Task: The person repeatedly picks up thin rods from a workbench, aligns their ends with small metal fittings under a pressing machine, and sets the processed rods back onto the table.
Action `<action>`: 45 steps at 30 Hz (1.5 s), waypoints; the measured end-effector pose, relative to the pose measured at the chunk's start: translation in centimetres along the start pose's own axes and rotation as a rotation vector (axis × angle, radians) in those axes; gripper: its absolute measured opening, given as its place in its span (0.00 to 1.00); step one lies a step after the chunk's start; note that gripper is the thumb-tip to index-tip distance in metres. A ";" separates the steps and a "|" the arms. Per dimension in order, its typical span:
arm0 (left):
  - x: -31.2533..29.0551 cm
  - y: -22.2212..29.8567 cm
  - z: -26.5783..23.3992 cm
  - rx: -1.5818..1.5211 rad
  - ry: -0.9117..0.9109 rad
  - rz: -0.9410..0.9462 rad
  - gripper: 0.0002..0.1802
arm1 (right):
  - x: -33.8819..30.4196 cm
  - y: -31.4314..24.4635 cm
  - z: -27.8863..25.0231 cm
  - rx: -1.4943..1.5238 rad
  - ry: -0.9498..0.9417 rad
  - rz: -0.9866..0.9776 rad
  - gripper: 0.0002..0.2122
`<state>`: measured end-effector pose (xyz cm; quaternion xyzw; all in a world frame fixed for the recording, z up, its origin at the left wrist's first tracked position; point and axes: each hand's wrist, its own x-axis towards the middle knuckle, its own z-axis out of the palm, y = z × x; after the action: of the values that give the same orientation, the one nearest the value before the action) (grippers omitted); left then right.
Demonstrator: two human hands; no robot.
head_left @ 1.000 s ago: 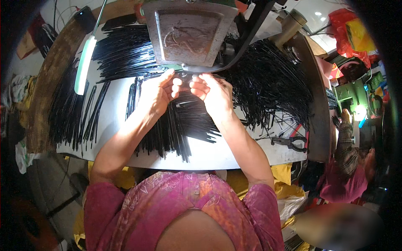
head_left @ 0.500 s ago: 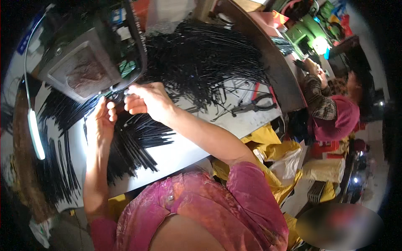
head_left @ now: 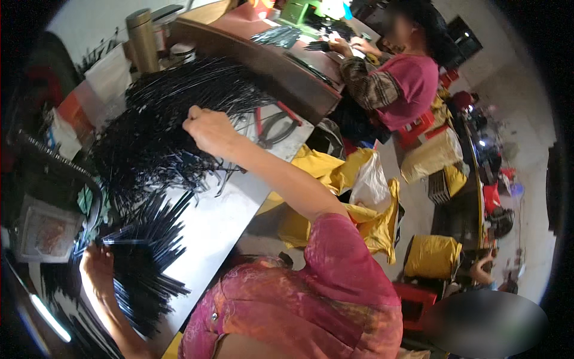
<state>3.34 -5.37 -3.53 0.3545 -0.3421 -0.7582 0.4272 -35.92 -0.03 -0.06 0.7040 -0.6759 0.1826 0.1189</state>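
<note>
My right hand [head_left: 209,133] reaches over a large heap of thin black wire-like strands [head_left: 173,107]. Its fingers are pinched together at the heap's edge; whatever they grip is too small to make out. At the lower left, my left hand [head_left: 98,266] has its fingers curled in beside a machine with a framed plate [head_left: 51,230]. What lies between those fingers cannot be made out. Close by that hand, black strands lie fanned out in a bundle [head_left: 146,281] on the white tabletop [head_left: 218,209]. Pliers with red-and-black handles [head_left: 275,128] rest right of the heap.
A brown board [head_left: 257,66] edges the table's far side, with a metallic flask [head_left: 142,42] near its left end. Beyond it a co-worker in pink [head_left: 412,84] handles dark strands. Yellow bags [head_left: 317,170] lie right of the table. A lit lamp tube [head_left: 51,317] is at lower left.
My right hand has left the machine and moved onto the strand heap. My left hand stays by the machine. The view has swung right, showing more of the co-worker and the floor.
</note>
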 end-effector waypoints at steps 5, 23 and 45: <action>0.8 -0.2 -2.0 0.650 0.047 0.174 0.11 | -0.2 -0.2 0.1 -0.028 0.111 -0.124 0.06; -3.0 0.4 4.2 0.474 0.275 -0.072 0.09 | 2.3 -11.9 -2.7 0.198 0.425 -0.606 0.08; -4.7 0.4 4.7 0.300 0.134 0.018 0.31 | 3.8 -18.3 4.2 1.612 -0.651 0.210 0.06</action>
<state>1.39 -0.31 0.33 0.4608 -0.4254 -0.6694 0.3983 -17.24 -4.15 -0.80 0.5249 -0.4028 0.4047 -0.6313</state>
